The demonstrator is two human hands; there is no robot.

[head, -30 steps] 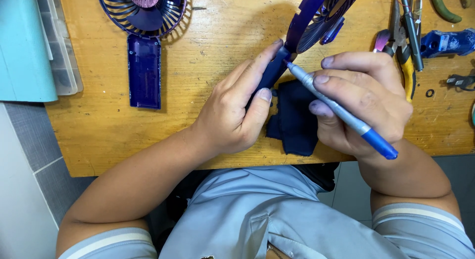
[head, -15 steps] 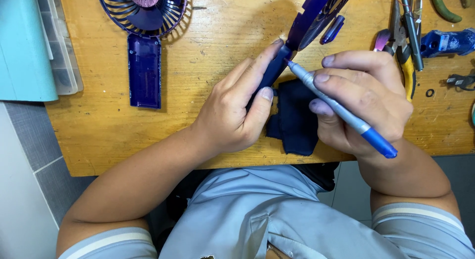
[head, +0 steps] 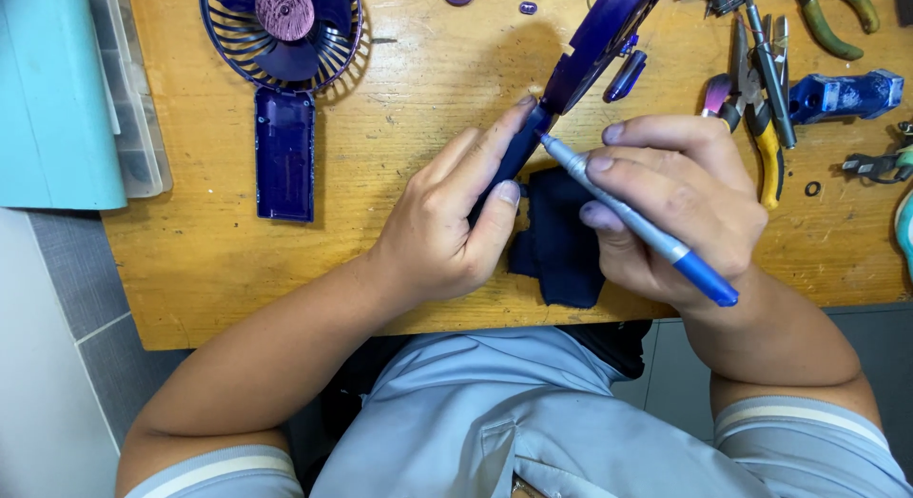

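Note:
My left hand [head: 447,232] grips the lower end of a glossy purple fan shell piece [head: 590,51], which tilts up and away toward the top right. My right hand [head: 680,208] holds a grey screwdriver with a blue handle [head: 637,222]; its tip touches the purple piece right at my left fingertips. Under both hands lies a dark navy cloth [head: 561,246] on the wooden table [head: 399,117].
A purple fan half with grille and handle [head: 285,70] lies at the upper left. Pliers and cutters [head: 761,79], a blue part [head: 842,94] and small rings sit at the upper right. A teal box [head: 52,98] and a clear tray stand at the left edge.
The purple piece has tilted slightly in my left hand. Both hands and the screwdriver stay in almost the same place.

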